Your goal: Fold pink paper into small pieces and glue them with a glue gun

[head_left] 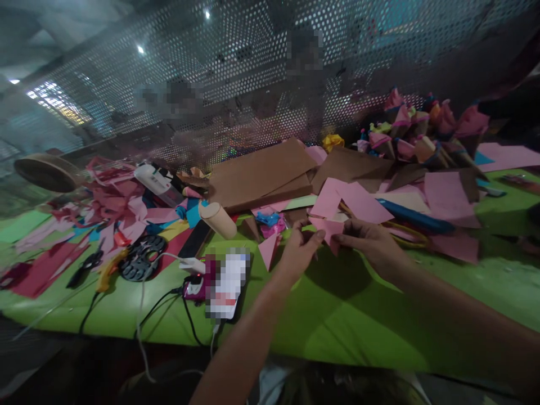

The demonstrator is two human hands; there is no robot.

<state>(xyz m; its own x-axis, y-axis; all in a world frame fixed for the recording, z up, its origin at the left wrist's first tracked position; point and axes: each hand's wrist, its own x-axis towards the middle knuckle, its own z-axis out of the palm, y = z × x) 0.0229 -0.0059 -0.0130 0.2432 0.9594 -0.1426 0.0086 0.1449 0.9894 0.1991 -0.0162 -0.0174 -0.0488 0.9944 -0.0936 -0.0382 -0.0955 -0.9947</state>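
Pink paper piece (331,228) is between my hands, its left side pinched by my left hand (301,247), its right by my right hand (373,243), thumbs closed against fingers. Green tabletop (329,326) runs between my forearms to its near edge; a phone (228,289) borders my left, brown cardboard (261,174) the far side.

Craft workshop, indicated by a glue gun (110,270) at eight o'clock, pink paper piece (329,227) at four, clustered paper cones (445,121) at two
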